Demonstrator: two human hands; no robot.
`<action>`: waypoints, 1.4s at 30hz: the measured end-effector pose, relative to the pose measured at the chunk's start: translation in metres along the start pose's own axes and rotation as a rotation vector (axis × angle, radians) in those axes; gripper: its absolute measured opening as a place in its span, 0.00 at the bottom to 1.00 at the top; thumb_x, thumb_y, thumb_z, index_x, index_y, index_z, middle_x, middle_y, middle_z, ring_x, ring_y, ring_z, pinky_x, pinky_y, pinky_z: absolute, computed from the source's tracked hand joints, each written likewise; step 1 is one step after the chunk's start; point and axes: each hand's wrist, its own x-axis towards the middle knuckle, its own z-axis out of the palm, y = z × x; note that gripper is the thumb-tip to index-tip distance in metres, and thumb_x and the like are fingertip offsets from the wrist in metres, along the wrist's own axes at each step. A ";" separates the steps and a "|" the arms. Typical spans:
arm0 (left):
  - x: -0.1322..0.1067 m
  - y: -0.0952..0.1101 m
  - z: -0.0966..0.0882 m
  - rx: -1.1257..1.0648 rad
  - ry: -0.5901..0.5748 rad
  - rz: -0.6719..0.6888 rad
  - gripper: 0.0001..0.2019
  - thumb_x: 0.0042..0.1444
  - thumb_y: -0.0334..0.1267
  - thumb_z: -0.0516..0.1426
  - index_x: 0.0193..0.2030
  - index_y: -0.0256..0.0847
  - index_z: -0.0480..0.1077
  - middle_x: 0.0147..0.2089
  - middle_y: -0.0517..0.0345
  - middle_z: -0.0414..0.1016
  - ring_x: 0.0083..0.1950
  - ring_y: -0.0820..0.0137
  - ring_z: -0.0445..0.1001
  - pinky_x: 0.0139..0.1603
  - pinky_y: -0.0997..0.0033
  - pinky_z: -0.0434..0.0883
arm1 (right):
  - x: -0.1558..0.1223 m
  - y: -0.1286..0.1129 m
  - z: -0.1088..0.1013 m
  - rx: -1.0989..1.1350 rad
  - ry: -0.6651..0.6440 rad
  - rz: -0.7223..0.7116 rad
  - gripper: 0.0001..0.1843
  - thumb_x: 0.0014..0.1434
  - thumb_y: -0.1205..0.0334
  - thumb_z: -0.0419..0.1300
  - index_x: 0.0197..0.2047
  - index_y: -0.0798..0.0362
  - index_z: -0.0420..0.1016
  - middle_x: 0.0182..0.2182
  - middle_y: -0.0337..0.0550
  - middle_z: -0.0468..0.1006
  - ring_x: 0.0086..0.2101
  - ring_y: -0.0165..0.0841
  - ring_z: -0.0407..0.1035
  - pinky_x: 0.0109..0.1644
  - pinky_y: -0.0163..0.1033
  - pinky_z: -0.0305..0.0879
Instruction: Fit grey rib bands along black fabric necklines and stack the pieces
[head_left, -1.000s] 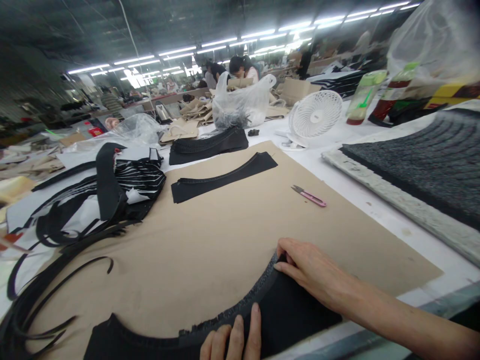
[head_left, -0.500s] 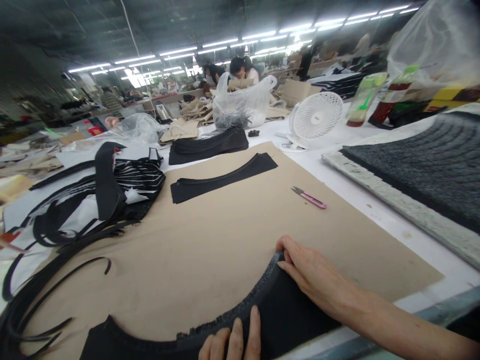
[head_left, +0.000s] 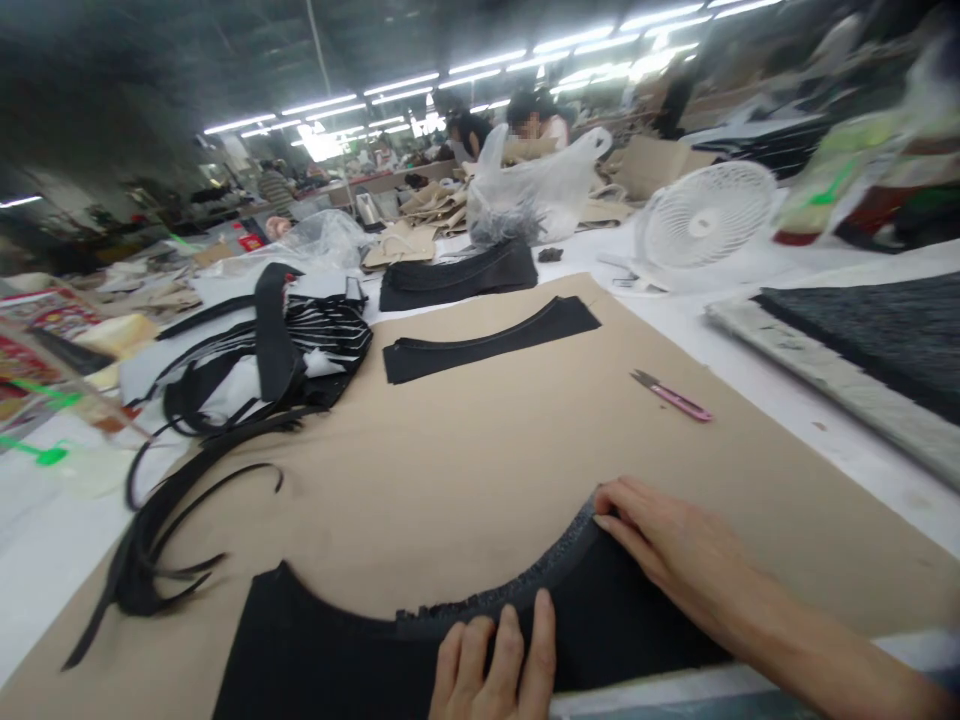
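A large black fabric piece (head_left: 322, 655) with a curved edge lies near me on tan paper. Along part of the curve runs a narrow dark grey strip (head_left: 529, 580) with a ragged outer edge. My right hand (head_left: 667, 545) pinches the strip's far right end between thumb and fingers at the upper corner of the fabric. My left hand (head_left: 499, 660) rests on the fabric just below the strip, fingers stretched out and flat, gripping nothing. Beyond my right hand lie pink-handled thread snips (head_left: 671, 395). Further back is a smaller curved black piece (head_left: 491, 340).
Loose black strips (head_left: 161, 520) curl at the left, beside a heap of black pieces (head_left: 322, 330). A stack of black pieces (head_left: 457, 280), a plastic bag (head_left: 525, 200) and a white fan (head_left: 705, 215) stand behind the tan paper (head_left: 360, 490). A dark textured sheet (head_left: 877, 325) lies right.
The whole view has swung to the left, so everything appears shifted right, with more of the table's left side showing. Both hands keep the same places on the fabric.
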 end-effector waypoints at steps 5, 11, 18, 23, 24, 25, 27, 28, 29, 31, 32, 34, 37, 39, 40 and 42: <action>0.006 0.007 -0.007 -0.095 0.034 -0.154 0.19 0.65 0.31 0.44 0.51 0.44 0.74 0.39 0.58 0.78 0.39 0.66 0.71 0.43 0.61 0.65 | 0.008 0.026 0.008 0.016 -0.036 -0.001 0.11 0.64 0.50 0.50 0.37 0.45 0.70 0.31 0.42 0.75 0.30 0.39 0.70 0.34 0.43 0.62; 0.007 0.009 -0.010 -0.174 0.158 -0.249 0.11 0.62 0.30 0.52 0.42 0.39 0.76 0.40 0.55 0.79 0.40 0.68 0.74 0.42 0.65 0.69 | 0.010 -0.001 0.012 0.021 0.148 -0.236 0.11 0.63 0.52 0.52 0.40 0.46 0.72 0.41 0.51 0.74 0.40 0.43 0.69 0.46 0.49 0.63; 0.004 -0.012 -0.027 -0.313 0.298 -0.229 0.12 0.61 0.26 0.50 0.39 0.39 0.74 0.38 0.53 0.78 0.43 0.70 0.75 0.43 0.69 0.72 | 0.013 -0.081 0.034 0.082 0.030 -0.512 0.15 0.63 0.61 0.50 0.50 0.46 0.72 0.48 0.48 0.73 0.48 0.43 0.66 0.52 0.50 0.63; -0.019 -0.075 -0.059 -0.291 0.028 -0.289 0.15 0.62 0.26 0.47 0.49 0.38 0.71 0.42 0.49 0.74 0.45 0.67 0.73 0.44 0.67 0.72 | 0.025 -0.134 0.042 0.096 -0.187 -0.532 0.11 0.62 0.67 0.53 0.46 0.50 0.72 0.47 0.48 0.72 0.46 0.41 0.65 0.51 0.49 0.60; -0.024 -0.086 -0.064 -0.277 -0.036 -0.299 0.16 0.62 0.25 0.48 0.51 0.38 0.71 0.42 0.49 0.73 0.45 0.67 0.72 0.45 0.66 0.72 | 0.028 -0.143 0.044 0.085 -0.212 -0.534 0.09 0.62 0.67 0.54 0.44 0.50 0.72 0.46 0.47 0.72 0.46 0.41 0.64 0.50 0.49 0.59; -0.029 -0.095 -0.068 -0.266 -0.083 -0.300 0.16 0.61 0.25 0.48 0.52 0.38 0.70 0.43 0.50 0.73 0.45 0.67 0.71 0.45 0.66 0.72 | 0.030 -0.151 0.046 0.069 -0.232 -0.535 0.08 0.61 0.68 0.55 0.42 0.51 0.72 0.44 0.47 0.72 0.45 0.41 0.64 0.50 0.49 0.59; -0.037 -0.106 -0.072 -0.256 -0.147 -0.263 0.16 0.61 0.25 0.49 0.53 0.38 0.70 0.44 0.50 0.73 0.46 0.67 0.70 0.46 0.65 0.72 | 0.034 -0.163 0.051 0.027 -0.263 -0.532 0.05 0.61 0.68 0.55 0.38 0.52 0.72 0.42 0.45 0.72 0.44 0.41 0.64 0.48 0.49 0.58; -0.039 -0.108 -0.072 -0.256 -0.161 -0.238 0.17 0.61 0.25 0.49 0.53 0.37 0.70 0.45 0.49 0.73 0.47 0.66 0.70 0.47 0.65 0.71 | 0.036 -0.167 0.053 0.005 -0.271 -0.528 0.05 0.60 0.68 0.55 0.37 0.52 0.72 0.40 0.45 0.72 0.43 0.41 0.64 0.48 0.49 0.57; -0.041 -0.109 -0.071 -0.253 -0.171 -0.216 0.17 0.61 0.25 0.48 0.54 0.37 0.70 0.46 0.49 0.73 0.48 0.65 0.70 0.48 0.65 0.71 | 0.037 -0.170 0.054 -0.014 -0.275 -0.525 0.05 0.60 0.68 0.55 0.35 0.52 0.72 0.40 0.44 0.71 0.42 0.40 0.63 0.47 0.49 0.57; -0.042 -0.108 -0.069 -0.241 -0.175 -0.181 0.18 0.61 0.26 0.48 0.55 0.36 0.69 0.49 0.48 0.73 0.50 0.64 0.69 0.50 0.65 0.71 | 0.039 -0.173 0.057 -0.040 -0.282 -0.520 0.05 0.59 0.69 0.54 0.34 0.52 0.71 0.39 0.44 0.71 0.42 0.40 0.63 0.46 0.48 0.56; -0.042 -0.108 -0.067 -0.233 -0.171 -0.170 0.19 0.61 0.26 0.47 0.56 0.35 0.69 0.50 0.48 0.73 0.51 0.64 0.68 0.50 0.65 0.70 | 0.040 -0.175 0.058 -0.049 -0.286 -0.518 0.06 0.58 0.70 0.54 0.34 0.53 0.71 0.39 0.44 0.71 0.41 0.40 0.63 0.46 0.48 0.55; -0.042 -0.107 -0.065 -0.222 -0.155 -0.149 0.19 0.61 0.26 0.47 0.55 0.34 0.70 0.50 0.48 0.74 0.51 0.64 0.68 0.50 0.65 0.70 | 0.041 -0.176 0.060 -0.069 -0.295 -0.517 0.07 0.58 0.71 0.53 0.34 0.53 0.70 0.39 0.45 0.71 0.41 0.39 0.63 0.45 0.47 0.55; -0.042 -0.108 -0.063 -0.214 -0.126 -0.120 0.18 0.61 0.27 0.46 0.54 0.33 0.71 0.49 0.48 0.75 0.50 0.64 0.68 0.50 0.66 0.69 | 0.043 -0.178 0.062 -0.105 -0.305 -0.516 0.09 0.60 0.72 0.50 0.33 0.54 0.70 0.39 0.45 0.71 0.41 0.39 0.63 0.44 0.46 0.55; -0.044 -0.110 -0.063 -0.200 -0.117 -0.106 0.18 0.62 0.27 0.46 0.54 0.33 0.71 0.49 0.49 0.75 0.51 0.64 0.68 0.50 0.66 0.68 | 0.043 -0.179 0.062 -0.122 -0.314 -0.513 0.09 0.61 0.71 0.50 0.34 0.54 0.70 0.39 0.46 0.71 0.40 0.39 0.63 0.45 0.47 0.55; -0.044 -0.110 -0.062 -0.193 -0.116 -0.098 0.18 0.62 0.28 0.46 0.54 0.33 0.71 0.49 0.49 0.75 0.51 0.64 0.68 0.50 0.66 0.68 | 0.043 -0.179 0.062 -0.128 -0.319 -0.512 0.09 0.61 0.71 0.50 0.33 0.54 0.69 0.39 0.46 0.71 0.40 0.39 0.63 0.45 0.46 0.55; -0.046 -0.111 -0.062 -0.179 -0.125 -0.083 0.19 0.63 0.29 0.45 0.54 0.33 0.71 0.49 0.50 0.75 0.51 0.63 0.68 0.50 0.65 0.67 | 0.043 -0.179 0.062 -0.125 -0.328 -0.514 0.09 0.62 0.71 0.50 0.33 0.54 0.69 0.39 0.45 0.71 0.40 0.38 0.63 0.45 0.46 0.55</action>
